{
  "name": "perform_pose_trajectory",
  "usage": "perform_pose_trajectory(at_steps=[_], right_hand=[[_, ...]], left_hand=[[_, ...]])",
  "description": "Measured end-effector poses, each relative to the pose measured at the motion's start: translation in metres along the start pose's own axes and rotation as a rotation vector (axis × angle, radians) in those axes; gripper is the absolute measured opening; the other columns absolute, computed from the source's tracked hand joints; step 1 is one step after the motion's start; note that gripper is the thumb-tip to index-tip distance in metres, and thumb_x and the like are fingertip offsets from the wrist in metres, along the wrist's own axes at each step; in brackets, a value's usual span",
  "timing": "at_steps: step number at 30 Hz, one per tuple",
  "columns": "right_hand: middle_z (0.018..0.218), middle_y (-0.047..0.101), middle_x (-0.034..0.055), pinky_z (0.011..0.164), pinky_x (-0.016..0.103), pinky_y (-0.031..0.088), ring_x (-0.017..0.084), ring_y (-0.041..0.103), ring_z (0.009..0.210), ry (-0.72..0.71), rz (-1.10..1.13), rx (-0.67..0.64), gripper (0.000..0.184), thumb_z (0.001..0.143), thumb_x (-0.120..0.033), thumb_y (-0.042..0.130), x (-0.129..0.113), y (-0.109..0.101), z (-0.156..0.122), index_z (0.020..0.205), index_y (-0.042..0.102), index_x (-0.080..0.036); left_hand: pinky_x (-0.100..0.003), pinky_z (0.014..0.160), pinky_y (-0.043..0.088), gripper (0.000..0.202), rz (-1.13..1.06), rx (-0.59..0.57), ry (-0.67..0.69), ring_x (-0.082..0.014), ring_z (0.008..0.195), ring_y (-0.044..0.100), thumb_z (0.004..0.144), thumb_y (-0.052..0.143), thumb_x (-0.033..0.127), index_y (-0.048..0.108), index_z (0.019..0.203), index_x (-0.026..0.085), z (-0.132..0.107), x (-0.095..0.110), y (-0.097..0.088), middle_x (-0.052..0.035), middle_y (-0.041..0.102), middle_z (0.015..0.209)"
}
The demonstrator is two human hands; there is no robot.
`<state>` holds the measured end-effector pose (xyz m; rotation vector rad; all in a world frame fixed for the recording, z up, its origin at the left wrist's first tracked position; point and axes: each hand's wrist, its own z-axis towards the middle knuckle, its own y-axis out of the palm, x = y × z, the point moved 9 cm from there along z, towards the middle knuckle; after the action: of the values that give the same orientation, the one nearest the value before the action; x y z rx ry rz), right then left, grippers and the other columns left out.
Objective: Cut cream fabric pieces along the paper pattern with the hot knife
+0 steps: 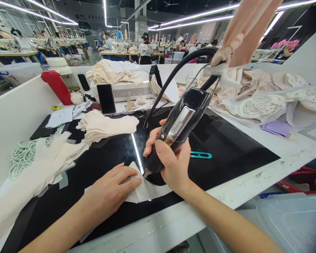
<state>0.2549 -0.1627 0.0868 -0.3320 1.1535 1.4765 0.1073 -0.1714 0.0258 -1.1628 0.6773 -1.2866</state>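
Note:
My right hand (171, 165) is wrapped round a black corded hand tool (184, 121) with a metal lever, its tip touching a small white fabric piece (144, 191) on the black glossy work surface (226, 144). My left hand (112, 191) lies flat on the left part of that fabric piece, fingers stretched out and pressing it down. The tool's black cable (173, 75) arcs up and back over the table.
A stack of cream fabric pieces (107, 126) lies behind my left hand, more cream cloth (34, 168) at the left. Teal snips (201, 155) lie right of the tool. A phone (106, 98), a red object (56, 86), lace pieces (263, 105); other workers far behind.

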Motion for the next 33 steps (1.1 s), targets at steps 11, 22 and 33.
perform_pose_trajectory(at_steps=[11,22,33], right_hand=[[0.082,0.063,-0.0053,0.058,0.028,0.052,0.012,0.060,0.062,-0.030,-0.043,0.007,0.035,0.087,-0.037,0.081,-0.025,-0.016,-0.002,0.108,0.055,-0.028],[0.083,0.064,-0.0040,0.055,0.028,0.052,0.013,0.061,0.061,-0.008,-0.097,0.052,0.042,0.085,-0.038,0.083,-0.037,-0.041,-0.017,0.116,0.056,-0.029],[0.080,0.064,-0.0046,0.052,0.027,0.052,0.013,0.061,0.061,-0.001,-0.089,0.061,0.041,0.084,-0.040,0.083,-0.035,-0.040,-0.015,0.112,0.054,-0.029]], left_hand=[[-0.045,0.122,0.043,0.028,0.046,0.029,0.032,-0.0182,0.121,0.064,0.106,0.043,0.010,0.065,0.121,0.020,0.003,0.008,-0.008,-0.0059,0.068,0.124],[-0.035,0.087,0.061,0.028,-0.049,-0.012,-0.011,-0.0215,0.099,0.065,0.111,0.038,0.019,0.064,0.118,0.015,0.019,0.032,0.012,-0.0087,0.067,0.108],[-0.028,0.093,0.056,0.029,-0.079,0.054,-0.025,-0.0179,0.105,0.064,0.112,0.038,0.019,0.063,0.126,0.018,0.003,0.035,0.005,-0.0074,0.066,0.114]])
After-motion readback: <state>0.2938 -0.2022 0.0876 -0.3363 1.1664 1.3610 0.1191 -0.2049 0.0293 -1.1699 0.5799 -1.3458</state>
